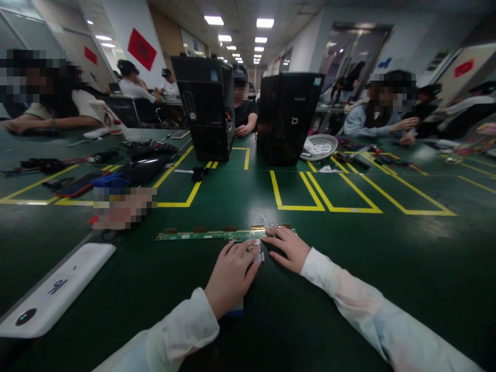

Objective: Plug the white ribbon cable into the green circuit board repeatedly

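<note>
A long, narrow green circuit board [194, 235] lies crosswise on the table, with several copper-coloured flexible tabs along its far edge. My left hand [232, 274] is at the board's near edge, thumb and fingers closed round a small white piece [260, 255], mostly covered by the fingers, so its kind does not show. My right hand [289, 249] rests palm down over the board's right end, its fingers apart and their tips touching the board. Below my left wrist a blue-edged flat object [235, 309] shows in part.
Two black computer towers [205, 108] [289, 119] stand beyond the board. A white device [58, 289] lies at left, near cables and dark items. A white basket [320, 146] and tools [356, 160] are at far right. Yellow tape [302, 208] marks the table; people sit around.
</note>
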Tool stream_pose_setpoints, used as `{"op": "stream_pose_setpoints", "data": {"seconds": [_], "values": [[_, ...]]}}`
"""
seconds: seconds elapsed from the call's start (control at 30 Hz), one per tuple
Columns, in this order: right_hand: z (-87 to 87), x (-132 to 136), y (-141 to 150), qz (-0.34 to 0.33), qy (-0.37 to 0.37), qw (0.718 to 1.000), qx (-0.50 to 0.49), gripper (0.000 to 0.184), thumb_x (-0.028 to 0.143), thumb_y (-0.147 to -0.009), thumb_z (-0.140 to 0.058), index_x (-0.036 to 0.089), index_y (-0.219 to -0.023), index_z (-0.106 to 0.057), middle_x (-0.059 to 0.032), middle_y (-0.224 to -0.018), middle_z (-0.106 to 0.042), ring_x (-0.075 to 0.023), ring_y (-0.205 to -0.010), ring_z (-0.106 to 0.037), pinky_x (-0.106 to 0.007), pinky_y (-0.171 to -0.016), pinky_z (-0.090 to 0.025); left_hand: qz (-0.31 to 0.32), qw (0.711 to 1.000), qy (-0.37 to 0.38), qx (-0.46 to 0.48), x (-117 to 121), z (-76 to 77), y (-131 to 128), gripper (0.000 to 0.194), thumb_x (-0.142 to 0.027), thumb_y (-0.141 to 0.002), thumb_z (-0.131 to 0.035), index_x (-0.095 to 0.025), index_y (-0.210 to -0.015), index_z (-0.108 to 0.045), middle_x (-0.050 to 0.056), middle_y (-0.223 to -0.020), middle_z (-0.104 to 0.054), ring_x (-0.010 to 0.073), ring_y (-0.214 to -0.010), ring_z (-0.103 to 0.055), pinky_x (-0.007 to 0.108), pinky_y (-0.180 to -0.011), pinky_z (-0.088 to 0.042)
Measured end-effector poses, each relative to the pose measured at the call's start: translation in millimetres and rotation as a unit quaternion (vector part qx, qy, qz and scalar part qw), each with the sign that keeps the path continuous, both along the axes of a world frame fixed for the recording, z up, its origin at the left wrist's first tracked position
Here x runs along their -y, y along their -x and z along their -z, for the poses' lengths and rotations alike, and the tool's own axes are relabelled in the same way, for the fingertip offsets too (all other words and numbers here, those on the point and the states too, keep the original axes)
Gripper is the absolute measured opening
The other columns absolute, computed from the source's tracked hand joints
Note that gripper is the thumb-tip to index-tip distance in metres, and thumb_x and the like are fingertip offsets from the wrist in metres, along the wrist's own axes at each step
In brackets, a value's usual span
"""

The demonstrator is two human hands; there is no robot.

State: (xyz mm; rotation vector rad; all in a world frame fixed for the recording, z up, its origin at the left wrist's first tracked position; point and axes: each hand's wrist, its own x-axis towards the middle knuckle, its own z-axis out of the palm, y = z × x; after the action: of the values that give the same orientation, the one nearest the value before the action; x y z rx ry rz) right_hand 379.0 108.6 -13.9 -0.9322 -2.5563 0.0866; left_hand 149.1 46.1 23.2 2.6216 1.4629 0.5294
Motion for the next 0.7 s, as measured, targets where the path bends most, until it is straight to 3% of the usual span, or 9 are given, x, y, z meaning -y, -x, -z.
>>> {"op": "stream_pose_setpoints", "data": {"seconds": [0.13, 0.27, 0.4, 0.57, 0.7], "values": [[-0.3, -0.3, -0.2, 0.000, -0.005, 1.000, 0.003, 0.040, 0.030, -0.091, -0.050, 0.016, -0.128, -0.058, -0.0155, -0.129, -0.055, -0.0278, -0.121, -0.049, -0.049, -0.101, -0.043, -0.029, 0.999, -0.013, -0.010, 3.3, -11.6, 9.7, 0.041, -0.034, -0.099, -0.035, -0.023, -0.133, -0.053, 0.007, -0.140, -0.054, 0.0219, -0.126, -0.051, 0.047, -0.108, -0.040], [0.4, -0.7, -0.6, 0.001, 0.000, 1.000, 0.010, 0.041, 0.033, -0.093, -0.048, 0.016, -0.130, -0.057, -0.0154, -0.131, -0.054, -0.0277, -0.122, -0.048, -0.048, -0.102, -0.042, -0.080, 0.996, 0.000, -0.037, 18.2, -16.0, 35.6, 0.045, -0.040, -0.097, -0.037, -0.021, -0.135, -0.053, 0.010, -0.142, -0.052, 0.0258, -0.129, -0.049, 0.050, -0.107, -0.042], [2.8, -1.4, -1.1, 0.004, 0.002, 1.000, 0.017, 0.042, 0.035, -0.094, -0.047, 0.017, -0.131, -0.056, -0.0150, -0.132, -0.053, -0.0275, -0.123, -0.047, -0.048, -0.103, -0.042, -0.152, 0.986, 0.020, -0.064, 37.1, 0.1, 84.6, 0.051, -0.048, -0.095, -0.034, -0.023, -0.136, -0.053, 0.009, -0.144, -0.051, 0.0268, -0.128, -0.051, 0.049, -0.105, -0.044], [5.3, -1.6, -1.0, 0.010, -0.001, 1.000, 0.021, 0.042, 0.034, -0.094, -0.047, 0.019, -0.132, -0.055, -0.0142, -0.133, -0.053, -0.0278, -0.124, -0.047, -0.049, -0.103, -0.042, -0.258, 0.961, -0.027, -0.097, 57.1, 31.2, 150.7, 0.064, -0.056, -0.091, -0.029, -0.015, -0.133, -0.056, 0.015, -0.138, -0.054, 0.0312, -0.120, -0.056, 0.048, -0.100, -0.047], [6.0, -1.8, -1.4, 0.012, -0.001, 1.000, 0.019, 0.042, 0.034, -0.094, -0.047, 0.019, -0.132, -0.055, -0.0136, -0.134, -0.052, -0.0281, -0.124, -0.047, -0.049, -0.103, -0.042, -0.319, 0.938, -0.071, -0.118, 64.0, 43.3, 171.7, 0.073, -0.056, -0.091, -0.019, -0.007, -0.131, -0.056, 0.019, -0.135, -0.054, 0.0363, -0.121, -0.054, 0.051, -0.097, -0.047]]}}
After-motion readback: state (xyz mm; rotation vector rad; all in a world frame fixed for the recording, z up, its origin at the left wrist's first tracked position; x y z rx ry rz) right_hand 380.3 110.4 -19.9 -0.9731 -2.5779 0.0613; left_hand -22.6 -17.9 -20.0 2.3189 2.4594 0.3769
